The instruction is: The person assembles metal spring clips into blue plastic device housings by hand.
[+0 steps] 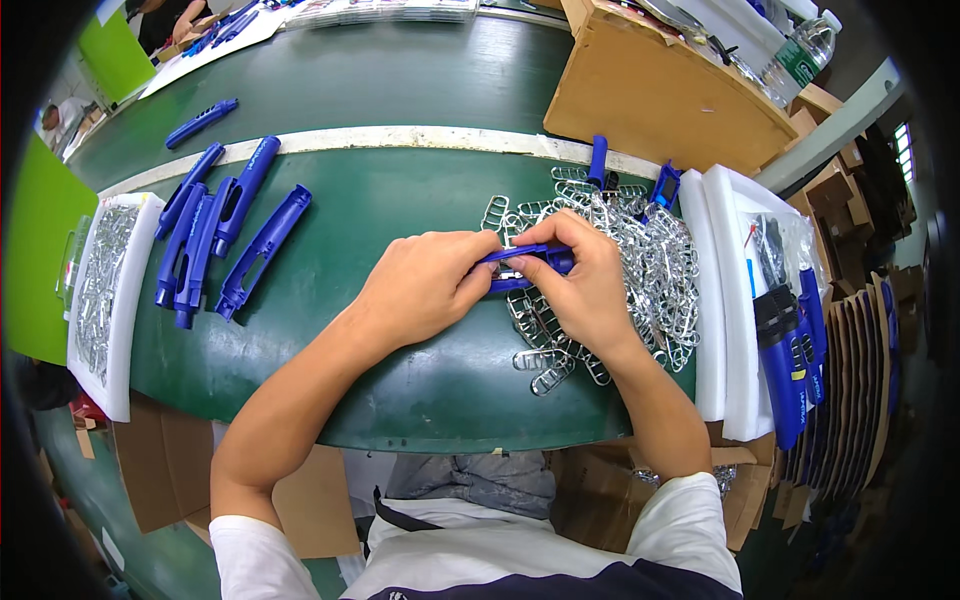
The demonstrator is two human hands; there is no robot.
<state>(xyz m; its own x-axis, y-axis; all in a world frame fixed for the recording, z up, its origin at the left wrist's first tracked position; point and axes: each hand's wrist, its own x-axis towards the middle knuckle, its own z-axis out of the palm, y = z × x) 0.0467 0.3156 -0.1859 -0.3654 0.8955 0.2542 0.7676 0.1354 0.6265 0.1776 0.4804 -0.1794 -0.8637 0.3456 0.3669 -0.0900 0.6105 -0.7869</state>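
Between my two hands I hold a blue plastic housing (557, 259) just above the green tabletop. My left hand (425, 280) pinches its left end with thumb and fingertips. My right hand (580, 275) grips the other end, thumb in front and fingers behind. What lies inside the housing is mostly hidden by my fingers. Behind and to the right of my right hand spreads a heap of shiny bent-metal clips (650, 265). A few loose clips (545, 370) lie at its near edge. Further left, several blue housings (265, 255) lie in a group on the table.
A white foam tray of small metal parts (105, 290) stands at the left edge. At the right are white foam boxes (712, 300) and blue tools (785, 360). A wooden box (665, 85) stands at the back right. A pale strip (400, 138) crosses the table.
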